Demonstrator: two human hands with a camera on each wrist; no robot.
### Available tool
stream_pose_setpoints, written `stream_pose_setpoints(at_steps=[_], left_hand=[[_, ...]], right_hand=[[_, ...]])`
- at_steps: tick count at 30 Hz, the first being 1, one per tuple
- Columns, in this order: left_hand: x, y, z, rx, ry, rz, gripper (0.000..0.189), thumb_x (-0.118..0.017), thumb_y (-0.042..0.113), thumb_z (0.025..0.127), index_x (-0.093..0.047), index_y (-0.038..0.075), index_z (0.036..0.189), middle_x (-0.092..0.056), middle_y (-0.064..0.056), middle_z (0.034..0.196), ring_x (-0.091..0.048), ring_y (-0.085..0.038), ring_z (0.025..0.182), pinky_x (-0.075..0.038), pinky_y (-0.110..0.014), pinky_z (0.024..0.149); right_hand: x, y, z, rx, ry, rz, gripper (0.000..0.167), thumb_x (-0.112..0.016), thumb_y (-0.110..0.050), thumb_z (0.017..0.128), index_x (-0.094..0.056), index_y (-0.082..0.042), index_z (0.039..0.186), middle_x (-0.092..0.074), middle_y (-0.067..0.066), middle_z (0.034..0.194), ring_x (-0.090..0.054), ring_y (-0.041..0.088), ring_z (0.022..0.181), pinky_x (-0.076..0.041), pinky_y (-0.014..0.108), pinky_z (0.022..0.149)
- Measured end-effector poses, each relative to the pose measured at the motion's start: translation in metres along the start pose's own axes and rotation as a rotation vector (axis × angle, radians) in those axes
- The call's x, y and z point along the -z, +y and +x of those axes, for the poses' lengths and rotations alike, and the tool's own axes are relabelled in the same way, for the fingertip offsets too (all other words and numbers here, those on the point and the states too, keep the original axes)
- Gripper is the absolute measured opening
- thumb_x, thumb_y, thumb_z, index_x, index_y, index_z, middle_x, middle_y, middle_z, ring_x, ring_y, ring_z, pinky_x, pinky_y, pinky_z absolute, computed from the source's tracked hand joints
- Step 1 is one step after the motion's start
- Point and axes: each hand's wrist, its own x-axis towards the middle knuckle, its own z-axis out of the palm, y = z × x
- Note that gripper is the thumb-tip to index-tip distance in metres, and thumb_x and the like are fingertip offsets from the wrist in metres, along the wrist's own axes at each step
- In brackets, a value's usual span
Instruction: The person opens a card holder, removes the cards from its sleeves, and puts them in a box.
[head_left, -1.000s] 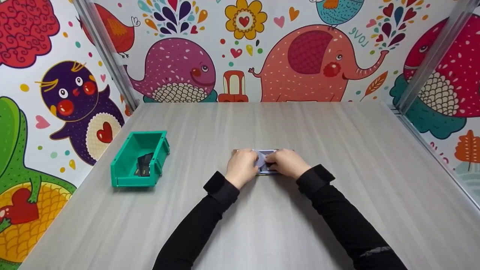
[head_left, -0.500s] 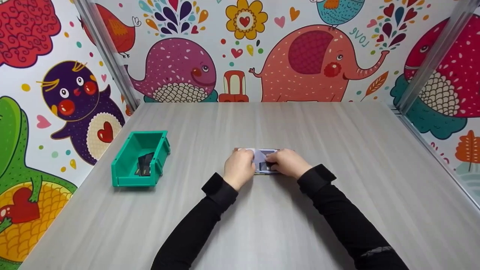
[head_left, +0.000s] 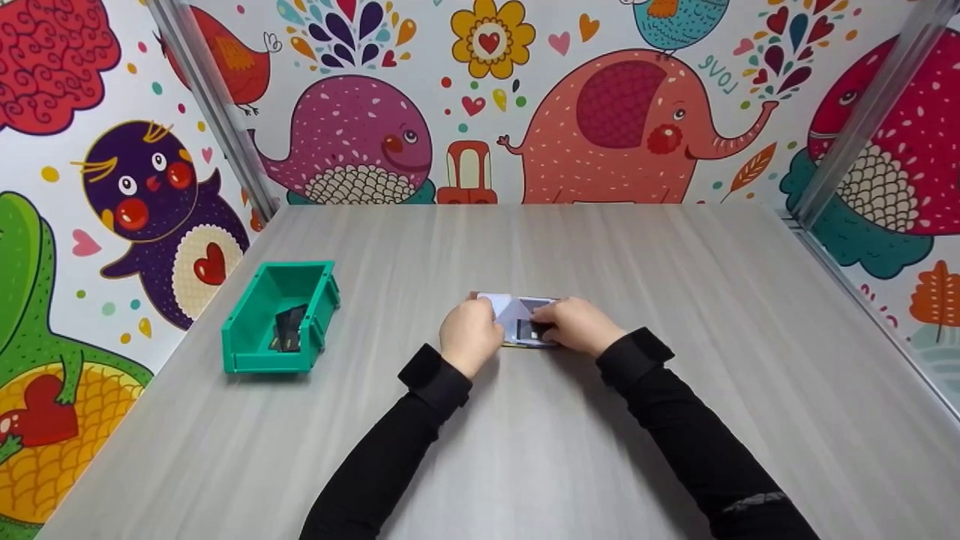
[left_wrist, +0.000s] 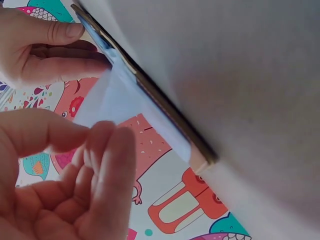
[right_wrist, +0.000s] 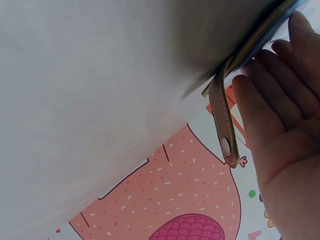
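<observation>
A brown card holder (left_wrist: pixel 170 112) with clear plastic sleeves lies in front of me at the middle of the table. My left hand (head_left: pixel 471 337) is at its left side, thumb and fingertips pinching a raised translucent sleeve (head_left: pixel 513 313). At the right end, my right hand (head_left: pixel 581 324) holds the holder, its fingertips against the sleeves. A dark card (head_left: pixel 528 331) shows beside those fingertips, partly covered by them. In the right wrist view, a brown stitched strap (right_wrist: pixel 220 115) with a metal snap hangs from the holder's edge.
To the left stands a green bin (head_left: pixel 268 363) with several black cards (head_left: pixel 289 328) in it. The pale wood-grain table (head_left: pixel 420 255) is bordered by cartoon-printed walls (head_left: pixel 420 45) at the back and sides.
My left hand has drawn to the left with the sleeve, showing more of the dark card. The right hand stays almost where it was.
</observation>
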Motion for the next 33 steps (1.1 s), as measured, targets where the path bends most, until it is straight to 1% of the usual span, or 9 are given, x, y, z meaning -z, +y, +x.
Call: stream_pose_setpoints(at_steps=[3,8,14,17,22,28,30,32,33], left_hand=[[0.002,0.000,0.000,0.031,-0.031,0.012,0.033,-0.064,0.000,0.072,-0.039,0.017,0.058,-0.046,0.002,0.057,-0.042,-0.017,0.051,-0.039,-0.039,0.046],[0.004,0.000,0.000,0.077,-0.087,0.006,0.025,-0.063,0.005,0.072,-0.045,0.015,0.059,-0.051,0.001,0.059,-0.045,-0.019,0.051,-0.040,-0.041,0.046],[0.007,-0.002,0.002,0.136,-0.141,0.006,0.020,-0.065,0.007,0.073,-0.052,0.013,0.059,-0.057,-0.002,0.063,-0.050,-0.020,0.053,-0.042,-0.040,0.048],[0.007,-0.003,0.004,0.151,-0.158,0.015,0.019,-0.065,0.007,0.075,-0.054,0.011,0.060,-0.060,-0.004,0.064,-0.052,-0.021,0.054,-0.044,-0.040,0.049],[0.008,-0.004,0.005,0.174,-0.183,0.031,0.014,-0.064,0.009,0.077,-0.060,0.008,0.064,-0.065,-0.008,0.070,-0.056,-0.023,0.057,-0.047,-0.041,0.052],[0.009,-0.010,0.007,0.185,-0.184,0.021,0.014,-0.063,0.009,0.078,-0.063,0.006,0.065,-0.065,-0.008,0.070,-0.052,-0.021,0.057,-0.046,-0.040,0.051],[0.010,-0.012,0.009,0.186,-0.180,0.013,0.011,-0.062,0.009,0.079,-0.065,0.005,0.069,-0.066,-0.008,0.072,-0.052,-0.022,0.058,-0.047,-0.040,0.053],[0.011,-0.014,0.012,0.191,-0.180,0.004,0.011,-0.061,0.009,0.079,-0.070,0.004,0.076,-0.068,-0.008,0.075,-0.052,-0.022,0.061,-0.048,-0.041,0.057],[0.011,-0.014,0.014,0.197,-0.182,-0.004,0.011,-0.060,0.008,0.079,-0.070,0.004,0.077,-0.068,-0.008,0.076,-0.053,-0.022,0.062,-0.049,-0.042,0.058]], right_hand=[[0.000,0.000,-0.001,0.005,0.003,0.000,0.028,-0.075,0.002,0.081,-0.075,-0.003,0.109,-0.072,0.011,0.110,-0.068,0.029,0.097,-0.053,0.042,0.085],[0.002,0.000,-0.003,0.016,-0.001,0.004,0.032,-0.076,0.002,0.080,-0.073,-0.001,0.112,-0.071,0.014,0.111,-0.067,0.030,0.103,-0.052,0.042,0.088],[0.002,0.002,-0.004,0.017,-0.018,0.014,0.034,-0.076,0.002,0.081,-0.073,-0.001,0.114,-0.072,0.014,0.109,-0.068,0.029,0.101,-0.053,0.041,0.087],[0.002,0.002,-0.004,0.023,-0.022,0.014,0.033,-0.076,0.003,0.080,-0.073,-0.001,0.113,-0.072,0.014,0.108,-0.068,0.028,0.101,-0.053,0.040,0.086],[0.003,0.002,-0.004,0.017,-0.029,0.020,0.033,-0.076,0.003,0.080,-0.074,-0.001,0.112,-0.072,0.014,0.108,-0.068,0.028,0.100,-0.054,0.041,0.085],[0.004,0.001,-0.004,0.010,-0.037,0.017,0.033,-0.077,0.001,0.081,-0.074,-0.002,0.113,-0.071,0.014,0.112,-0.067,0.030,0.104,-0.053,0.041,0.087],[0.004,0.001,-0.004,0.011,-0.038,0.020,0.033,-0.077,0.001,0.081,-0.073,-0.002,0.113,-0.071,0.014,0.112,-0.067,0.029,0.105,-0.053,0.041,0.088],[0.005,0.001,-0.004,0.014,-0.037,0.020,0.033,-0.076,0.001,0.081,-0.073,-0.002,0.113,-0.071,0.014,0.113,-0.067,0.029,0.106,-0.053,0.041,0.088],[0.004,0.001,-0.004,0.016,-0.037,0.020,0.033,-0.076,0.000,0.081,-0.073,-0.002,0.114,-0.071,0.014,0.113,-0.067,0.029,0.106,-0.052,0.041,0.089]])
